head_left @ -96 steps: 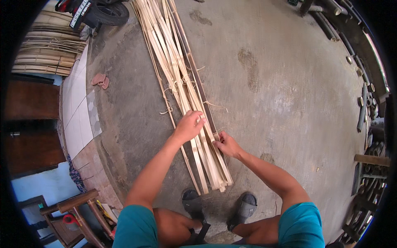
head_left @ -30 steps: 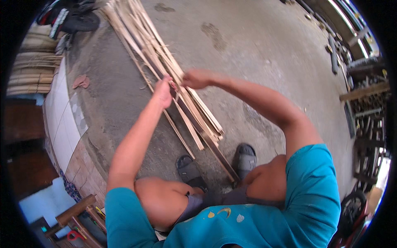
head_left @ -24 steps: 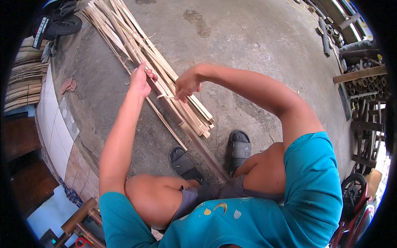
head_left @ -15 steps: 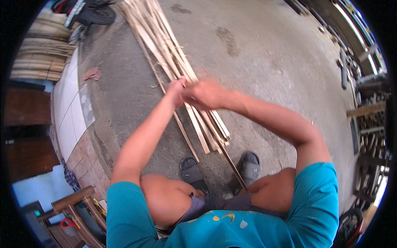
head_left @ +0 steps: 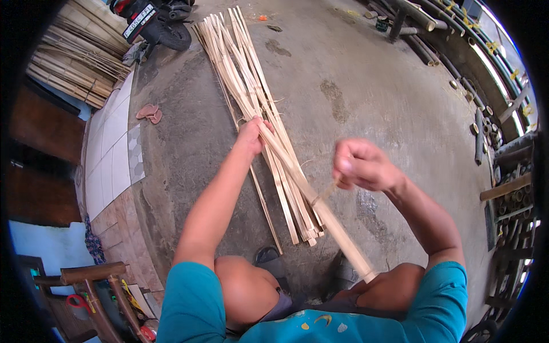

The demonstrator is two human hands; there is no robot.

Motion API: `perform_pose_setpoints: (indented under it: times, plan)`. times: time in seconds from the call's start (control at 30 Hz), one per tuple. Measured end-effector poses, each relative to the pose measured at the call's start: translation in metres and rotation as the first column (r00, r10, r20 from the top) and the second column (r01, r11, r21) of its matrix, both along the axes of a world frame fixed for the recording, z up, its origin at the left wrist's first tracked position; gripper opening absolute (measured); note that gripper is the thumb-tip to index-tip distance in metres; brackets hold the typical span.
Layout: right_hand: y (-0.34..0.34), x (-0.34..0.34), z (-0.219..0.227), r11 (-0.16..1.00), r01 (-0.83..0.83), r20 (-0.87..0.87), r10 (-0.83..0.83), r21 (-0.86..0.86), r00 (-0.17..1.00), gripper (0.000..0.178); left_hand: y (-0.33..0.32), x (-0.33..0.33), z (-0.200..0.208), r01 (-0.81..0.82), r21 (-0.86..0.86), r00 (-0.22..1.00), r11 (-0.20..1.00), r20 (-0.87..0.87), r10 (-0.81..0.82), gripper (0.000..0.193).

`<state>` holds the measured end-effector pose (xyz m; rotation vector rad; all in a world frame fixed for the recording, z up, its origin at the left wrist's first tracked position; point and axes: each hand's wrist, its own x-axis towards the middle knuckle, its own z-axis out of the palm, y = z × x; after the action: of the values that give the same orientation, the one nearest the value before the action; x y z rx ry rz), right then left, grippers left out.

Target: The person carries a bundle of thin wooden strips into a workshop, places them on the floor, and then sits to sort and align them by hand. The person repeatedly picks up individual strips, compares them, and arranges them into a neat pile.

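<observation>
A long pale bamboo strip [head_left: 294,173] slants from the pile down to my right knee. My left hand [head_left: 254,135] is closed around its upper part. To the right of the strip, my right hand [head_left: 365,164] is raised and closed, slightly blurred. A thin bamboo sliver [head_left: 326,191] runs from a joint on the strip toward its fingers; its held end is hidden. Beneath and beyond my left hand, a long bundle of split bamboo strips [head_left: 234,74] lies on the concrete floor.
A motorcycle [head_left: 163,26] stands at far left, near stacked bamboo slats [head_left: 80,57]. Pink sandals [head_left: 150,113] lie beside the white tiles [head_left: 108,154]. Bamboo poles [head_left: 423,48] line the right side. At lower left stands a bamboo stool [head_left: 94,274] with red-handled scissors [head_left: 78,302].
My hands were together over the bundle; now my right hand has moved right and down, away from the left. The held strip now shows wide across to my right knee. The view has shifted.
</observation>
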<state>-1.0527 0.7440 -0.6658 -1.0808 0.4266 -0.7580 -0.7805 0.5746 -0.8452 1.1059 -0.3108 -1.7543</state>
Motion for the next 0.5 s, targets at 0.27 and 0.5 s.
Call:
perform_pose_setpoints:
  times: [0.27, 0.5]
  plan:
    - [0.050, -0.051, 0.082, 0.925, 0.210, 0.290, -0.116, -0.317, 0.950, 0.023, -0.019, -0.005, -0.015, -0.201, 0.126, 0.979, 0.971, 0.041, 0.198, 0.024]
    - [0.096, -0.165, 0.093, 0.455, 0.856, 0.616, -0.609, -0.243, 0.499, 0.006, -0.012, -0.019, -0.017, -0.186, -0.018, 0.970, 0.982, 0.155, 0.187, 0.028]
